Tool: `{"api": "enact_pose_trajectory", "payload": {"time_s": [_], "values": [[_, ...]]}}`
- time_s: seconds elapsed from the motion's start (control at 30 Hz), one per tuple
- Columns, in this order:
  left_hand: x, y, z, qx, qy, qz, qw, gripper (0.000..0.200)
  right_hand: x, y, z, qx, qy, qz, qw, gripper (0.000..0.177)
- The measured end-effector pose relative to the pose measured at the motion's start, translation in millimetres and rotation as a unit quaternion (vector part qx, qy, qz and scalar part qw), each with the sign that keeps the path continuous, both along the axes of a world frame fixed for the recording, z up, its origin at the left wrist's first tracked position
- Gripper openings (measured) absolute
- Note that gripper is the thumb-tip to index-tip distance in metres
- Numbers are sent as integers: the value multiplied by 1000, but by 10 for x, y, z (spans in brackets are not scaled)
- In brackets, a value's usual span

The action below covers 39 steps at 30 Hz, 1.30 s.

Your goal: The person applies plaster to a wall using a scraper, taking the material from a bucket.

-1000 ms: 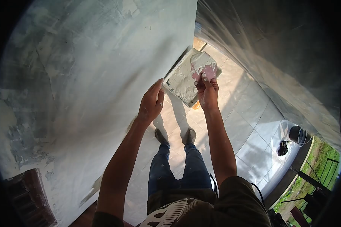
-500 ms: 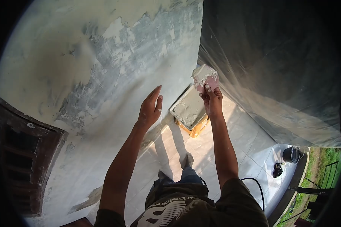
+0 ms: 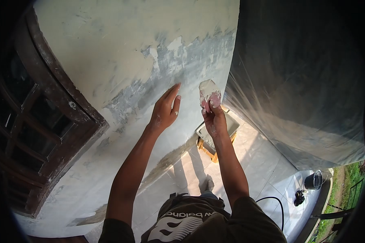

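Note:
My left hand [image 3: 165, 110] reaches out before the wall [image 3: 121, 44], fingers straight and close together, thumb apart, with nothing in it. A pink putty scraper [image 3: 213, 100] is pinched upright between the thumb and fingers of my right hand [image 3: 215, 122]. Pale putty covers its upper part and smears its face. Behind my right forearm stands a putty tray [image 3: 204, 137], partly hidden by the arm, on a wooden support [image 3: 209, 154]. Grey patches and a cream coat mark the wall in front of my hands.
A dark wooden window frame [image 3: 75, 133] lies to the left. Plastic sheeting [image 3: 288, 117] hangs on the right. Pale tiles [image 3: 259, 168] cover the floor. A dark bucket [image 3: 313, 180] and a small black item [image 3: 299, 198] sit at lower right near the grass [image 3: 342, 190].
My view has swung left and up, showing more of the window frame. The scraper in my right hand has come lower and nearer my left hand, which stays open by the wall.

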<state>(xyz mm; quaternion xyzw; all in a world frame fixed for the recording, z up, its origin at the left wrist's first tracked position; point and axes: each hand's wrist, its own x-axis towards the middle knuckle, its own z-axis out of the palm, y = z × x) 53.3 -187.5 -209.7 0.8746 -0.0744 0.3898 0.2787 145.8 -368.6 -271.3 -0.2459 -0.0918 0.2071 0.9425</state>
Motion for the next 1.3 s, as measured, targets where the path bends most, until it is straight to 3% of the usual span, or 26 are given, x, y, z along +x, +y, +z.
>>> {"api": "enact_pose_trajectory", "payload": {"time_s": [0.17,0.27,0.3,0.37,0.43,0.5,0.53,0.57,0.63,0.67,0.7,0.8,0.97,1.3], "values": [[-406,338,547,79,-65,13,995,38,-321,419,225,-10,-68,8,998,25],[-560,607,884,131,-87,18,987,38,-494,693,444,-110,-175,-84,975,24],[-593,686,991,155,-94,19,983,38,-523,783,489,-107,-172,-85,976,24],[-625,821,1213,177,-104,34,978,37,-534,954,592,-117,-300,-175,930,21],[-629,931,1431,208,-114,37,971,37,-475,1101,647,-127,-316,-192,921,18],[-611,1003,1641,236,-123,41,963,37,-392,1232,759,-195,-442,-374,792,14],[-607,1028,1721,259,-130,45,956,37,-312,1264,779,-233,-485,-403,740,24],[-597,1048,1806,261,-131,48,955,37,-269,1312,839,-231,-486,-402,740,24],[-579,1083,1940,305,-153,52,939,36,-185,1414,948,-298,-542,-483,620,36],[-566,1101,1985,311,-161,61,935,36,-110,1481,979,-286,-566,-506,585,48],[-556,1114,2025,312,-162,66,934,36,-25,1552,1004,-282,-568,-505,586,48],[-524,1137,2083,330,-168,74,926,36,168,1746,1045,-266,-610,-539,516,54],[-432,1163,2078,371,-128,85,916,39,372,2003,897,-265,-649,-518,491,62],[-317,1181,2235,431,-134,70,890,39,23,2081,395,-270,-610,-495,557,58]]}}
